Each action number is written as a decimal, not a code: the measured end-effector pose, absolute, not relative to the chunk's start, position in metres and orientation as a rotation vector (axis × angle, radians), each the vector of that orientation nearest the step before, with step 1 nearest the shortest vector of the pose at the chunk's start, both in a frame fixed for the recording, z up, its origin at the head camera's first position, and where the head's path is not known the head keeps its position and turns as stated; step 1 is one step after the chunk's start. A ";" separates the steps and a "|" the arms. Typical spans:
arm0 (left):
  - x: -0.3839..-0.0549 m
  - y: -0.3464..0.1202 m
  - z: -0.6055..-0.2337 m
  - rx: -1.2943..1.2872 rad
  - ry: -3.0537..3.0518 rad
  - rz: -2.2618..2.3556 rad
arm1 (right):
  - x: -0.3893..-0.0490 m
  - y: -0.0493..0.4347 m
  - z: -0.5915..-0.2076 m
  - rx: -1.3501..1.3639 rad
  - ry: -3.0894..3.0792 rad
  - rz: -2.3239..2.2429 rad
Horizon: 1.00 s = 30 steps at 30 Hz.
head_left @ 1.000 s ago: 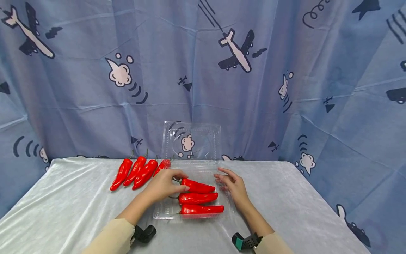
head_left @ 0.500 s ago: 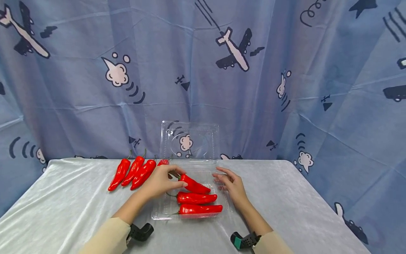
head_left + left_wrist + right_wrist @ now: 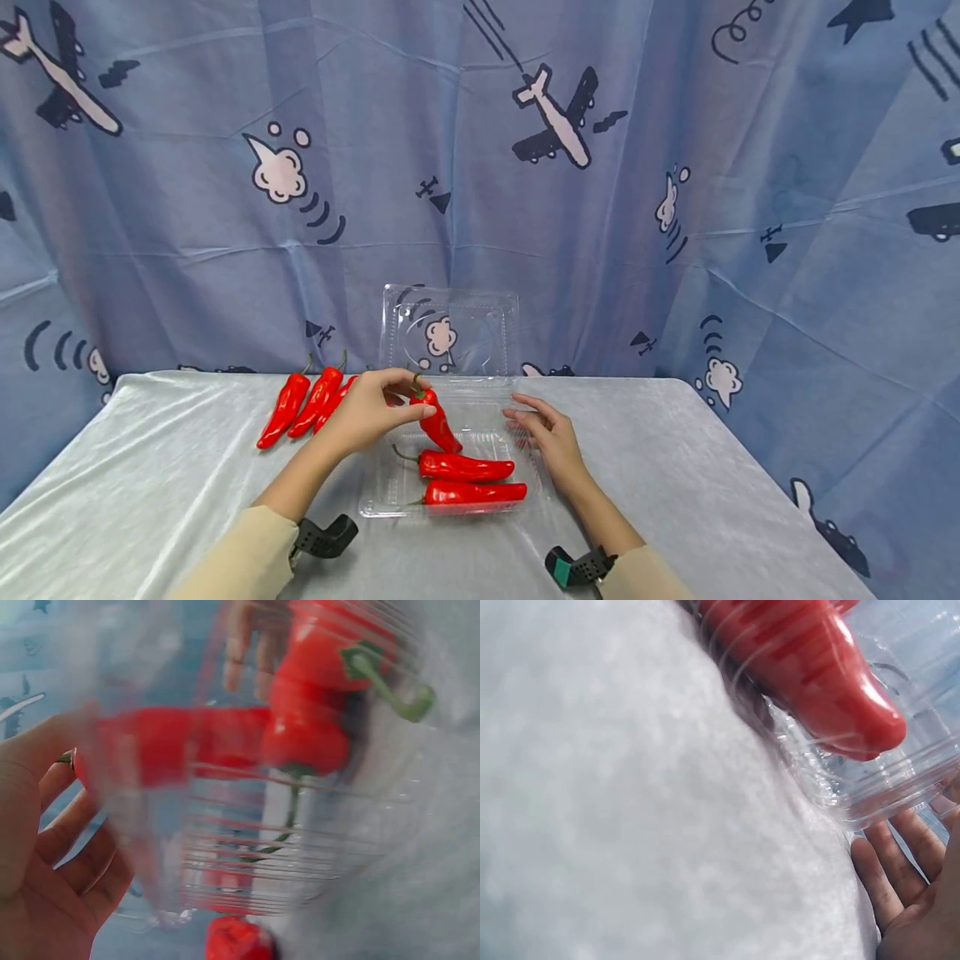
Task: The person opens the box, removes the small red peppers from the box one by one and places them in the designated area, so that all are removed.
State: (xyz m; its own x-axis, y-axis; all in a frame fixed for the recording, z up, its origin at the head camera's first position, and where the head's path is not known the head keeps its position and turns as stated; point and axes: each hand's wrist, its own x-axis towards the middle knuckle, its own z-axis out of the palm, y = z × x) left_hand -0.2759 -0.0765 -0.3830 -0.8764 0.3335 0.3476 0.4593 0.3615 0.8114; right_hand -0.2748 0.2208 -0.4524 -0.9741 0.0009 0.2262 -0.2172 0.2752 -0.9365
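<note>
Pepper [image 3: 441, 431] is pinched near its stem in the left hand [image 3: 377, 410], tip down over the clear container [image 3: 386, 510], 11 o'clock from two peppers inside [image 3: 467, 467]. Right hand [image 3: 553, 440] is relaxed, gripping nothing, by the 3 o'clock rim; can't tell if it's touching. Loose peppers [image 3: 283, 411] sit around 10, curtain's [image 3: 480, 225] printed with planes.
</note>
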 end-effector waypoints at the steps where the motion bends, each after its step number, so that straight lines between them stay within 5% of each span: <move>1: -0.276 -0.078 -0.381 -0.711 -2.484 -1.558 | -0.275 0.221 -0.452 0.210 -2.354 1.780; 30: -0.274 -0.080 -0.376 -0.601 -2.475 -1.428 | -0.274 0.221 -0.451 0.197 -2.367 1.793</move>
State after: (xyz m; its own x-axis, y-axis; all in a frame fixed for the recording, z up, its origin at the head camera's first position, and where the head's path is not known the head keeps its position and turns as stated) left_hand -0.2739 -0.0805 -0.3758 -0.8920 0.2371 0.3847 0.4518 0.4439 0.7739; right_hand -0.2736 0.2211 -0.4514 -0.9776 -0.0052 0.2105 -0.2041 0.2700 -0.9410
